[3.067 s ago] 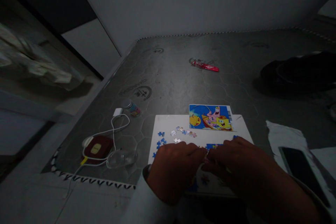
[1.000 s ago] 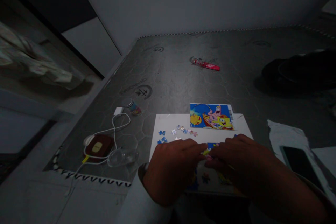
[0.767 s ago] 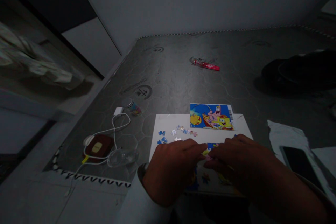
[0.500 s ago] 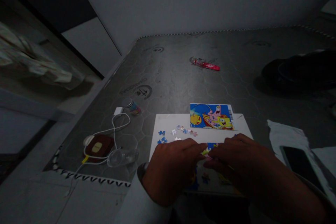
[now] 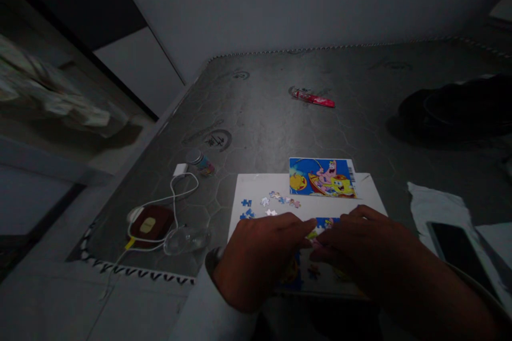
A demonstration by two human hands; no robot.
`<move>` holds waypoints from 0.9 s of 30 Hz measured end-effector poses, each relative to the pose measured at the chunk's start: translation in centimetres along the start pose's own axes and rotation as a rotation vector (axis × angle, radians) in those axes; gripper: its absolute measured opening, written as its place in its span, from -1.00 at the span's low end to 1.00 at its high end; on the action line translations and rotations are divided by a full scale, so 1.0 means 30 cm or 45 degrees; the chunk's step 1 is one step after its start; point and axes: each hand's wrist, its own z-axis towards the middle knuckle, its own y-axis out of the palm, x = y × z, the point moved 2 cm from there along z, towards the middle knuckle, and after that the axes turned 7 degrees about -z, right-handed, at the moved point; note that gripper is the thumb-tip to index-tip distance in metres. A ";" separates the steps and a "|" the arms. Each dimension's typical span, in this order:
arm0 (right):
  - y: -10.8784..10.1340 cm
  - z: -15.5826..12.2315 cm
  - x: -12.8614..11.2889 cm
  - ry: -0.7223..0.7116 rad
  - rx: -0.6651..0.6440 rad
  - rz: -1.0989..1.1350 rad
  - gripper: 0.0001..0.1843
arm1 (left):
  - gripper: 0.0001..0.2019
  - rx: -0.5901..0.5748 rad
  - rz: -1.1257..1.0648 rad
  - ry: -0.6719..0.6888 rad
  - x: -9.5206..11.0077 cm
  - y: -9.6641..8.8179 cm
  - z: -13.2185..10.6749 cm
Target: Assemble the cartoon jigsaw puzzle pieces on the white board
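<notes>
Near the lower edge, the person's left hand (image 5: pixel 256 264), in a white sleeve (image 5: pixel 194 303), and right hand (image 5: pixel 360 250) lie palm down with fingers loosely curved, their fingertips meeting over a partly assembled cardboard jigsaw puzzle (image 5: pixel 316 272); whether either hand pinches a piece is too dark to tell. The puzzle sits on a white rectangular board (image 5: pixel 256 186), which also bears small loose jigsaw pieces (image 5: pixel 282 200) and a few blue pieces (image 5: pixel 247 202), all just beyond the hands. A printed cartoon picture card (image 5: pixel 322 177) overlaps the board's far edge. To the left, on a grey hexagon-patterned padded surface (image 5: pixel 260 122), a clear plastic container (image 5: pixel 186 240) lies on its side, touching a white cable (image 5: pixel 176 197). That cable loops around a maroon pouch (image 5: pixel 149 225) and runs to a white plug (image 5: pixel 180 169), beside a small tipped metal-topped can (image 5: pixel 200 163). To the right, a black smartphone (image 5: pixel 458 248) rests near a crumpled white sheet (image 5: pixel 434 205). Farther off lie a red wrapper (image 5: pixel 312 97) and a dark rounded object (image 5: pixel 456 109).
</notes>
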 end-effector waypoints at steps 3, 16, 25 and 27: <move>-0.007 -0.008 0.004 0.024 0.023 0.022 -0.81 | -0.54 -0.023 0.050 0.002 0.000 0.001 -0.002; 0.003 -0.006 0.017 0.070 -0.017 0.072 -0.85 | -0.59 0.037 0.054 0.025 0.003 -0.008 0.002; 0.006 -0.008 0.016 0.060 -0.006 -0.017 -0.83 | -0.55 0.083 0.094 0.045 0.004 0.000 0.004; -0.004 -0.009 0.003 0.066 0.020 -0.058 -0.82 | -0.56 0.090 0.111 0.047 0.009 -0.003 0.005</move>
